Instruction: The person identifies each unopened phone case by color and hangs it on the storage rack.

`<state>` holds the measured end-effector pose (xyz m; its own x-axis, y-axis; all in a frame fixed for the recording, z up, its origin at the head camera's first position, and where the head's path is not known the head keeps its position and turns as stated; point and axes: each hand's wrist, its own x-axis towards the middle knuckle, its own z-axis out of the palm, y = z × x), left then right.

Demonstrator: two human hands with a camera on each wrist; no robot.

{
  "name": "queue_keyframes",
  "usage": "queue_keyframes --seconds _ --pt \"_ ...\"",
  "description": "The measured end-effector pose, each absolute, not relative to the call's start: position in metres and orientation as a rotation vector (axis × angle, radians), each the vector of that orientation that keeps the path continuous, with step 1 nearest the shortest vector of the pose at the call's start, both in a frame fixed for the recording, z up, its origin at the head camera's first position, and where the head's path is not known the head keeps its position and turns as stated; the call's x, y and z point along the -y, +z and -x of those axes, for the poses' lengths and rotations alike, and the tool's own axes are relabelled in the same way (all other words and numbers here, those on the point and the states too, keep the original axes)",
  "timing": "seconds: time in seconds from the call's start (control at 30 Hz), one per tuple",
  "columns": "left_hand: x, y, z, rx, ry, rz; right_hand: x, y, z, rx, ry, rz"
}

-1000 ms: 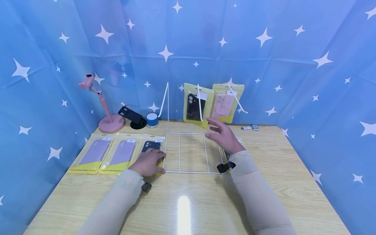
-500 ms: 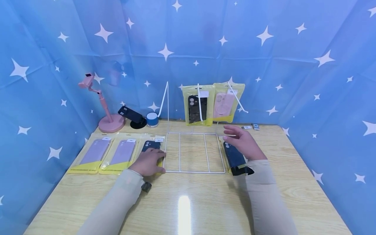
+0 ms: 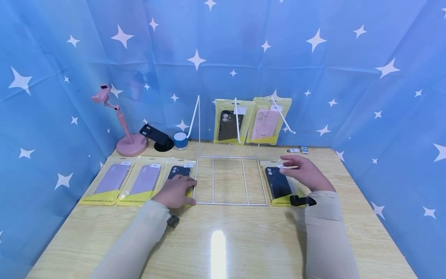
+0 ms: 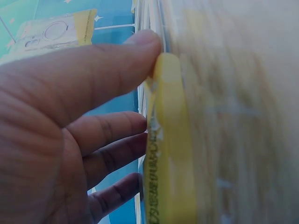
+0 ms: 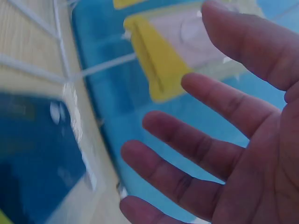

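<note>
My left hand (image 3: 175,192) rests over a packaged dark phone case (image 3: 179,171), its fingertips at the left edge of a white wire display rack (image 3: 213,182). In the left wrist view its fingers (image 4: 110,133) are fairly straight, at the package's yellow edge (image 4: 170,140). My right hand (image 3: 306,172) hovers with spread fingers above a packaged dark blue phone case (image 3: 277,184), holding nothing. On the rack's hooks hang a packaged black phone case (image 3: 228,126) and a packaged pink phone case (image 3: 265,123). The rack's left hook (image 3: 193,118) carries nothing.
Two packaged purple phone cases (image 3: 113,179) lie at the table's left. Behind them stand a pink phone stand (image 3: 132,145), a black phone holder (image 3: 156,135) and a blue-white cylinder (image 3: 180,141). Two small items (image 3: 297,150) lie at the back right. A starry blue curtain surrounds the table.
My right hand has moved right and toward me, away from the hanging packages, to above the dark blue case. The hanging black case has swung. My left hand has stayed put.
</note>
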<state>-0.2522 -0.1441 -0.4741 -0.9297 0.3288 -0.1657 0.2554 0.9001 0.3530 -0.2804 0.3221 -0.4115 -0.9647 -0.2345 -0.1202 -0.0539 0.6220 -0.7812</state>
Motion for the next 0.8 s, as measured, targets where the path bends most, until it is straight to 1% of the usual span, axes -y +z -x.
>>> queue_keyframes --seconds 0.3,0.57,0.8 --pt "0.144 -0.473 0.251 -2.846 0.491 -0.435 -0.342 -0.425 0.283 -2.577 -1.113 0.186" --pt "0.144 -0.473 0.252 -2.850 0.485 -0.448 -0.344 -0.432 0.285 -2.600 -1.019 0.192" --pt "0.144 -0.473 0.251 -2.845 0.486 -0.448 -0.342 -0.442 0.289 -2.589 -0.964 0.113"
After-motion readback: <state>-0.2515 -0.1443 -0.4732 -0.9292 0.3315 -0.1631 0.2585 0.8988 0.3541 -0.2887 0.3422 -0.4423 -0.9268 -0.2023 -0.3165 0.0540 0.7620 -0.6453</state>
